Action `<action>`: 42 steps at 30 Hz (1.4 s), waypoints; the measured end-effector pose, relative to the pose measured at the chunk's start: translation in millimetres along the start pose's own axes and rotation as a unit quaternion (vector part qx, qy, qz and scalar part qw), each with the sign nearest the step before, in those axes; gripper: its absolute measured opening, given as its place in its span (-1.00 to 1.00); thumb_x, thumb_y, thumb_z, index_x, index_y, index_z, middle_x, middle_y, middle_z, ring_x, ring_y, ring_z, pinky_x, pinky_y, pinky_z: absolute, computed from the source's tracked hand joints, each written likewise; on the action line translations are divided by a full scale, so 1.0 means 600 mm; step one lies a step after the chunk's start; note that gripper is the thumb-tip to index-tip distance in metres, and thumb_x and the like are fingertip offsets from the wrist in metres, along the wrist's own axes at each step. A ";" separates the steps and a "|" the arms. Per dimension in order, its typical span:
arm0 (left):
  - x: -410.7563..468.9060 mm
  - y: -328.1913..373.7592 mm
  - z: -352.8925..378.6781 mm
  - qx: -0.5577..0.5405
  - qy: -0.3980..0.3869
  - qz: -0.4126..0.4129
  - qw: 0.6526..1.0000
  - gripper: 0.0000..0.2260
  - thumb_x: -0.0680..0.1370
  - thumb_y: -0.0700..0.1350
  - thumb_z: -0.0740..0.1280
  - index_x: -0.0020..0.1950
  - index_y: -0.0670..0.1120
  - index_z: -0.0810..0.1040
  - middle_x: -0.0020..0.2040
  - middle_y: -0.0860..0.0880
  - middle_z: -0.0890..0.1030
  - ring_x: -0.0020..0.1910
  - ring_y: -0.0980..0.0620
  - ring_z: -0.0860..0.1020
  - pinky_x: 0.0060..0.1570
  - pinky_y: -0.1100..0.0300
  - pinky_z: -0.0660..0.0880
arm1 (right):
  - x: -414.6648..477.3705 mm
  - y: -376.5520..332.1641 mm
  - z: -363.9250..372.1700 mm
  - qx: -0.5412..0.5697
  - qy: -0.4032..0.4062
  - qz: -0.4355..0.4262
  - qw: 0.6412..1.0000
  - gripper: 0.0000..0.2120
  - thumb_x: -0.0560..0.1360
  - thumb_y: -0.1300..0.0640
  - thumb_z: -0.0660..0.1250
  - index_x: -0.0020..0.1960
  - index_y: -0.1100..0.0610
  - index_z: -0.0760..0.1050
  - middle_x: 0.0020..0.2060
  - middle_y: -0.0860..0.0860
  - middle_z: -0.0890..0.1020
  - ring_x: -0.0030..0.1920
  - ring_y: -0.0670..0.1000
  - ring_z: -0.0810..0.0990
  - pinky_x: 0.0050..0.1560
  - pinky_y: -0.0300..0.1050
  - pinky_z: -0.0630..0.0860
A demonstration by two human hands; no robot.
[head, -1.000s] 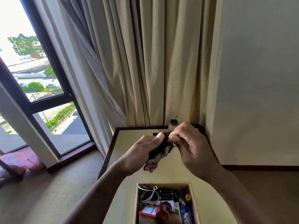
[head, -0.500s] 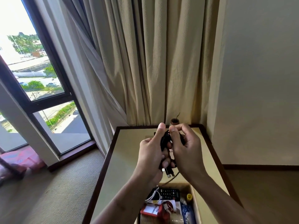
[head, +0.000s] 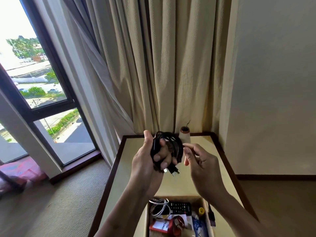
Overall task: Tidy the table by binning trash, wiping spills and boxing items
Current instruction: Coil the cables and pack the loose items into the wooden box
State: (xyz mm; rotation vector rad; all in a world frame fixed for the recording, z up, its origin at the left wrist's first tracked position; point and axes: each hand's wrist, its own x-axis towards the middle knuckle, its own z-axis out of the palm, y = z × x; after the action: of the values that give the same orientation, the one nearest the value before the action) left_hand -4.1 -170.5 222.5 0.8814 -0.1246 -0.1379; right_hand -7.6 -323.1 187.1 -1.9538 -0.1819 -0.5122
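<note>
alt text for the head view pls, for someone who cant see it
A person's left hand grips a coiled black cable above a cream table, with the right hand close beside the coil. Below, an open box holds a remote control and a white cable; curtains and a window stand behind.

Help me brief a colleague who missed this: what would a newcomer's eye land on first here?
The coiled black cable stands out, gripped in the left hand above the table, with the right hand close beside it. Below, at the table's near edge, an open box holds a remote and a white cable. A bright window fills the left side.
</note>
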 end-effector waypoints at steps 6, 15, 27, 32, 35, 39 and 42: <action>0.023 -0.009 -0.025 0.354 -0.005 0.225 0.908 -0.49 0.73 0.16 0.01 -0.01 -0.22 0.52 -0.21 -0.07 0.68 -0.17 -0.01 0.68 -0.07 0.25 0.58 | -0.029 -0.005 0.017 -0.246 -0.236 -0.076 0.937 -0.48 0.63 0.29 0.16 0.57 0.04 0.28 0.25 -0.05 0.57 0.04 -0.14 0.59 -0.02 -0.32 0.51; 0.031 0.013 -0.056 0.462 -0.140 0.014 0.876 -0.61 0.72 0.13 0.17 -0.18 -0.09 0.47 -0.46 0.00 0.47 -0.55 0.04 0.43 -0.43 0.04 0.45 | 0.021 -0.037 -0.044 -0.286 -0.131 -0.294 0.902 -0.74 0.62 -0.13 0.25 0.03 -0.01 0.63 -0.16 -0.13 0.59 -0.19 -0.14 0.52 -0.24 -0.26 0.51; 0.003 -0.016 0.012 0.165 0.090 -0.083 0.979 -0.41 0.57 0.34 0.25 -0.24 -0.16 0.69 -0.49 -0.03 0.31 -0.61 0.06 0.28 -0.53 0.18 0.43 | 0.012 -0.055 0.005 0.090 -0.047 0.070 0.992 -0.83 0.61 -0.04 0.31 -0.05 0.06 0.48 -0.31 -0.03 0.63 -0.31 -0.19 0.62 -0.32 -0.31 0.53; 0.000 -0.016 0.003 0.125 0.020 -0.128 0.984 -0.50 0.63 0.23 0.28 0.09 -0.19 0.72 -0.37 -0.04 0.38 -0.45 0.05 0.37 -0.38 0.22 0.41 | 0.018 -0.044 0.000 0.064 -0.037 0.042 0.996 -0.87 0.64 0.02 0.30 -0.06 0.01 0.44 -0.26 -0.06 0.63 -0.24 -0.20 0.65 -0.34 -0.31 0.55; -0.009 -0.022 -0.007 0.083 -0.049 -0.148 0.984 -0.60 0.68 0.02 0.27 0.30 -0.29 0.58 -0.28 -0.05 0.39 -0.34 0.03 0.42 -0.15 0.14 0.43 | 0.022 -0.030 -0.010 0.036 -0.022 0.020 0.999 -0.87 0.62 0.04 0.33 -0.09 0.00 0.46 -0.26 -0.07 0.64 -0.20 -0.16 0.65 -0.30 -0.33 0.55; -0.009 -0.039 -0.024 0.106 -0.020 -0.129 0.986 -0.66 0.70 -0.08 0.25 0.25 -0.37 0.53 -0.31 -0.03 0.36 -0.38 0.04 0.36 -0.14 0.11 0.54 | 0.032 -0.021 -0.028 -0.001 -0.094 0.021 0.995 -0.85 0.57 -0.04 0.40 -0.11 -0.02 0.52 -0.32 -0.08 0.63 -0.30 -0.14 0.63 -0.30 -0.34 0.50; -0.004 -0.038 -0.037 0.138 0.001 -0.129 0.982 -0.75 0.72 -0.08 0.23 0.10 -0.28 0.53 -0.34 -0.02 0.36 -0.42 0.05 0.34 -0.17 0.09 0.54 | 0.041 -0.014 -0.052 -0.089 -0.150 0.020 0.984 -0.85 0.56 -0.10 0.41 -0.11 -0.05 0.56 -0.35 -0.10 0.62 -0.31 -0.16 0.60 -0.33 -0.32 0.48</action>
State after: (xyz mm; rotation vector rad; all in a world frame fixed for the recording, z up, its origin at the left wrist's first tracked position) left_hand -4.4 -167.8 190.7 1.1731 -0.0268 -0.3685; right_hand 3.1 -350.2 216.0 -2.1994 -0.2963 -0.2101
